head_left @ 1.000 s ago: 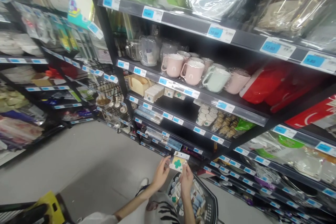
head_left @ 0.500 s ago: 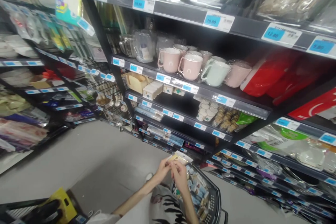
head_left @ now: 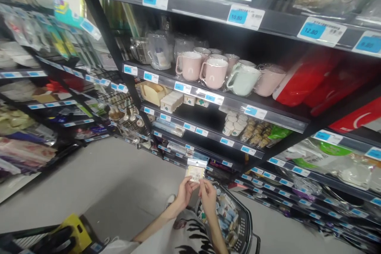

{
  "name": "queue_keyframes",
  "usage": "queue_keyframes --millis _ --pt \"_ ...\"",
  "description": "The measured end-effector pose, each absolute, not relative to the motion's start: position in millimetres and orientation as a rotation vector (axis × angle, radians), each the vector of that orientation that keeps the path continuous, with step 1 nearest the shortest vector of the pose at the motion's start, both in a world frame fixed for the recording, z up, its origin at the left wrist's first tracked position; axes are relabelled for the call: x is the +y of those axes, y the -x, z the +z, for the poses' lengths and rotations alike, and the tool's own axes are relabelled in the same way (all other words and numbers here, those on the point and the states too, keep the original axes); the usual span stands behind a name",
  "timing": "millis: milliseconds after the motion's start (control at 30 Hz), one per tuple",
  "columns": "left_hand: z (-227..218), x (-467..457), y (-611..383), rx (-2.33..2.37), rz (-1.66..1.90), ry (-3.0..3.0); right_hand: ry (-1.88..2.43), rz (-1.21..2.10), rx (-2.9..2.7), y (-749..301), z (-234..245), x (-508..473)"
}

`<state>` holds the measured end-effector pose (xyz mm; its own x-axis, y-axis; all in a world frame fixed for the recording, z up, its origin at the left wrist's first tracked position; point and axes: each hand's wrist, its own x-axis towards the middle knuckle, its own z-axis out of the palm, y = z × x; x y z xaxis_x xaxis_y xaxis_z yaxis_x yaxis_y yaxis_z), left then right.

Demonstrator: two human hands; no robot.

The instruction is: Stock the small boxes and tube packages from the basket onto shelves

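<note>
My left hand (head_left: 183,192) and my right hand (head_left: 207,195) both pinch the lower edge of a small clear packet (head_left: 195,169) with a white header card, held upright in front of the low shelves. Under my hands a black shopping basket (head_left: 244,222) holds several small packets. Ahead, at shelf height, stand pink mugs (head_left: 202,70) and a pale green mug (head_left: 243,80).
Black store shelving (head_left: 208,97) with blue price tags fills the right side and runs back along the left. Red packages (head_left: 303,85) lie right of the mugs. Grey floor (head_left: 98,182) opens to the left. A yellow and black object (head_left: 67,235) sits at the bottom left.
The packet has turned from its green-clover face through a flat tilt to upright, and now sits higher above the basket. The view has shifted slightly.
</note>
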<state>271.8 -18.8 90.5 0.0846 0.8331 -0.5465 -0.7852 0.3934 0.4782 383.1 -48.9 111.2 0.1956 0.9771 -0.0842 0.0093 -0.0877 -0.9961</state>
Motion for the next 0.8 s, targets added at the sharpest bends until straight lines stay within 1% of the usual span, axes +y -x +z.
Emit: queue_keyframes --millis 100,233,333,400,500,667,800 --pt "83.4 -18.0 -273.7 0.970 1.260 -0.277 1.404 1.098 -1.002 -386.6 104.7 -45.8" --pt "78.4 -21.0 -271.8 1.108 1.206 -0.878 1.414 1.031 -1.079 -389.5 100.3 -43.9" --pt "79.3 -27.2 -268.7 1.059 1.138 -1.359 1.382 1.005 -1.088 -392.5 99.1 -41.3" --pt "79.8 -32.6 -268.3 1.043 1.131 -1.528 1.403 1.034 -1.023 -396.0 98.0 -38.4" --pt "78.4 -38.1 -271.1 1.131 1.208 -1.470 1.469 1.067 -0.870 -400.8 96.2 -33.9" --pt "71.9 -30.4 -274.0 1.282 1.357 -0.932 1.421 1.099 -0.807 -397.2 96.9 -30.9" --pt "71.5 -17.8 -265.2 1.235 1.288 -0.700 1.412 1.138 -0.844 -388.0 99.2 -27.4"
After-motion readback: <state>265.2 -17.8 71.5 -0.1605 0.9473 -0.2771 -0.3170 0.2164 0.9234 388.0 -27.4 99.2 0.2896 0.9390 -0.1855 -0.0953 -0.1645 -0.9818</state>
